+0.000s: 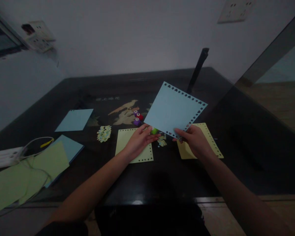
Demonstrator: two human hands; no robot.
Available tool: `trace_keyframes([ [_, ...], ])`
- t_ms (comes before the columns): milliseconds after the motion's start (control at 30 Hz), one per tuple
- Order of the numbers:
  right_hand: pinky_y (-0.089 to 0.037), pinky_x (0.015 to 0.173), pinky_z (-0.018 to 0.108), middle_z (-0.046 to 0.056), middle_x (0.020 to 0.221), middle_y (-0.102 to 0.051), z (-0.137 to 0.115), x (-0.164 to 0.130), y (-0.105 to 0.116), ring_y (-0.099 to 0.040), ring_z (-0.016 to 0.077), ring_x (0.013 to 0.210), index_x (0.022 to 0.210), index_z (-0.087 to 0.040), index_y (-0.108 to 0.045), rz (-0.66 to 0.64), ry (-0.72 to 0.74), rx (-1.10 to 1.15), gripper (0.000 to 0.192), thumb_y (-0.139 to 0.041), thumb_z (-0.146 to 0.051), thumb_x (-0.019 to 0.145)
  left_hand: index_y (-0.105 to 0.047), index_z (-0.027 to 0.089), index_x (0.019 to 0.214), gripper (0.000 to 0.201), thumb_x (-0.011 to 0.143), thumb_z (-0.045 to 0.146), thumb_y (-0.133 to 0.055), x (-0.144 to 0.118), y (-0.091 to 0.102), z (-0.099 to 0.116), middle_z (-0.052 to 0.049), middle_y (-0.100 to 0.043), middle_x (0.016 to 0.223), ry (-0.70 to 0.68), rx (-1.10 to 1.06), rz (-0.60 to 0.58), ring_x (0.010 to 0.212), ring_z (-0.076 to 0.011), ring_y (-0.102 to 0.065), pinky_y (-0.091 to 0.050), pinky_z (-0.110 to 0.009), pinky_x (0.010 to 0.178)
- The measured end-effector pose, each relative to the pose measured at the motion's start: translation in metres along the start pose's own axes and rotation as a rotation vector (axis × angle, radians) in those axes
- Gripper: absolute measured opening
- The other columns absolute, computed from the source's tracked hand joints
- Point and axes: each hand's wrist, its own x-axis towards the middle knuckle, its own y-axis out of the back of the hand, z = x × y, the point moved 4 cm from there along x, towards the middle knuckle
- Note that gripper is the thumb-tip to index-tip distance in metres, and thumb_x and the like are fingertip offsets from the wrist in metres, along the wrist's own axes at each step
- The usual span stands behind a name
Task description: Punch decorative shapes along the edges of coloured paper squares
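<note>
Blue sheet (pixel 173 109) pinched between left hand (pixel 137 141) and right hand (pixel 195 141).

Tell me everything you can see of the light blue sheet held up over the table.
The light blue sheet looks like thin square paper or card, flat and unfolded, turned so its corners point like a diamond. Small punched holes run along its upper right and lower right edges; the left edges look plain. It is lifted clear of the dark table. The left hand pinches its lower left corner, the right hand its bottom edge. A green punch shows just beneath it.

Home craft corner — paper-strewn table (pixel 162 183)
</note>
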Motion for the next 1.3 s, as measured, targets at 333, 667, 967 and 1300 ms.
trace_keyframes([
  [333,-0.041,0.045,0.026,0.005,0.075,-0.067,0.002,-0.004,-0.008,-0.059,0.0144,0.054,0.079,-0.018,-0.055,0.043,0.008,0.086,0.031,-0.07,-0.041,0.064,-0.056,0.019,0.104,0.032,0.076,0.03,-0.067,-0.016,-0.003,-0.009,-0.005,-0.067,0.094,0.025,-0.051,-0.02,0.081,-0.0188,-0.069,-0.055,-0.026,0.068],
  [667,-0.047,0.048,0.027,0.007,0.082,-0.069,0.001,-0.006,-0.009,-0.06,0.0144,0.056,0.082,-0.019,-0.058,0.066,0.02,0.06,0.028,-0.07,-0.038,0.066,-0.057,0.02,0.108,0.034,0.076,0.026,-0.067,-0.015,0.0,-0.006,-0.005,-0.067,0.096,0.009,-0.035,-0.012,0.084,-0.0195,-0.068,-0.054,-0.026,0.066],
  [967,-0.054,0.062,0.033,0.004,0.075,-0.071,0.003,-0.007,-0.009,-0.063,0.0161,0.06,0.072,-0.019,-0.066,0.081,0.032,0.138,0.022,-0.075,-0.036,0.063,-0.059,0.015,0.102,0.032,0.073,0.021,-0.071,-0.015,-0.003,-0.004,-0.008,-0.065,0.104,0.0,-0.043,0.001,0.094,-0.0197,-0.065,-0.051,-0.033,0.083],
  [1300,-0.053,0.066,0.032,0.002,0.07,-0.07,0.001,-0.008,-0.01,-0.063,0.0151,0.06,0.071,-0.018,-0.067,0.095,0.052,0.161,0.018,-0.075,-0.031,0.062,-0.061,0.016,0.097,0.03,0.07,0.024,-0.073,-0.016,-0.004,-0.002,-0.007,-0.067,0.097,-0.031,0.02,0.012,0.09,-0.0187,-0.065,-0.05,-0.033,0.081],
])
